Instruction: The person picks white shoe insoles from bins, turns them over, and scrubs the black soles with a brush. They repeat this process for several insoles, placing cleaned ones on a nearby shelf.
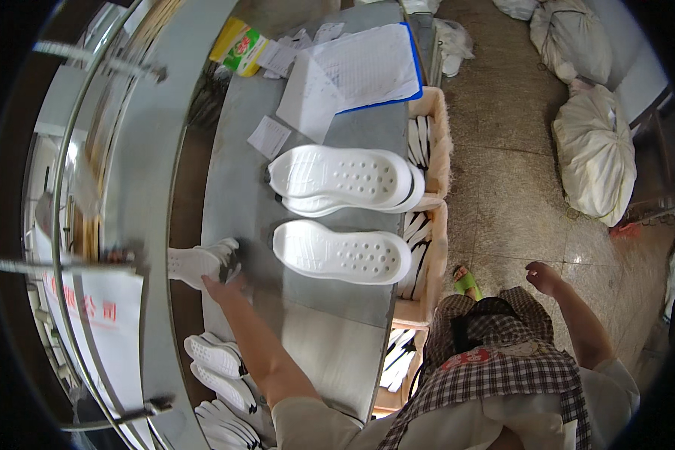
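Observation:
My left hand (228,286) reaches across the grey table to its far left side, its fingers closed on the edge of a white shoe sole (193,264); part of the grip is blurred. More soles with dark parts (225,253) sit beside that hand. On the middle of the table lie a single white sole (341,253) with round holes and, above it, a stack of similar white soles (337,177). Out to the right, over the floor, my right hand (544,277) hangs with its fingers curled and nothing visible in them.
Pink-lined crates (436,259) of soles line the table's right edge. More white soles (216,361) lie at lower left. A blue clipboard with papers (379,67) and a yellow packet (238,46) are at the far end. White sacks (594,154) stand on the floor.

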The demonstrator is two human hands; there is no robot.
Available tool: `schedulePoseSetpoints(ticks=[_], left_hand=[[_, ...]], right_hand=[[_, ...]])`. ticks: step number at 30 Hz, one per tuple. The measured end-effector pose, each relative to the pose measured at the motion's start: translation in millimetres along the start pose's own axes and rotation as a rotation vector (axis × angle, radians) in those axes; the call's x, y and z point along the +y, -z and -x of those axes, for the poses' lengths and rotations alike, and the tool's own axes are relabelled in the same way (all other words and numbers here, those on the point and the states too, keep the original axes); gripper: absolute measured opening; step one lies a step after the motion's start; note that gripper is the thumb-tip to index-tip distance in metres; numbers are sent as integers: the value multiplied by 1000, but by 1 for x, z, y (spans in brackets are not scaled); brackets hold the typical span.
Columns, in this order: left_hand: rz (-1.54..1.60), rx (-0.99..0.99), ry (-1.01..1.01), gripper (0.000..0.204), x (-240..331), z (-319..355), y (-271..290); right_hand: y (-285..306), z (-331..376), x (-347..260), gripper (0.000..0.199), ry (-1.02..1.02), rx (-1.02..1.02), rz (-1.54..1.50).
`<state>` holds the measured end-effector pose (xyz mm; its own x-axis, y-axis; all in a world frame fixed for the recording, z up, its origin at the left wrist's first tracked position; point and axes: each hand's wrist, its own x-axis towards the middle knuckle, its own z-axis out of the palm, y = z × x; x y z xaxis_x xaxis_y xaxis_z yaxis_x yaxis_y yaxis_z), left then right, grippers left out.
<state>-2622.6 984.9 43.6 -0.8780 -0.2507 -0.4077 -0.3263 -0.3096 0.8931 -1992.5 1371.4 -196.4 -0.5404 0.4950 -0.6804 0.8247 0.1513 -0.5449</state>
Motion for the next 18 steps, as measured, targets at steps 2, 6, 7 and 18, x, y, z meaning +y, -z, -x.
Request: schedulePoseSetpoints(ticks=[2, 6, 7, 18], left_hand=[[18, -2, -58, 71, -2, -10, 6], [153, 91, 10, 50, 2, -26, 13], [193, 115, 21, 46, 4, -26, 14], [290, -214, 187, 33, -63, 284, 95]], right_hand=[[2, 7, -2, 35, -19, -46, 92], [7, 12, 0, 38, -63, -184, 250], [9, 12, 0, 38, -63, -207, 294], [18, -25, -112, 44, 749, -411, 21]])
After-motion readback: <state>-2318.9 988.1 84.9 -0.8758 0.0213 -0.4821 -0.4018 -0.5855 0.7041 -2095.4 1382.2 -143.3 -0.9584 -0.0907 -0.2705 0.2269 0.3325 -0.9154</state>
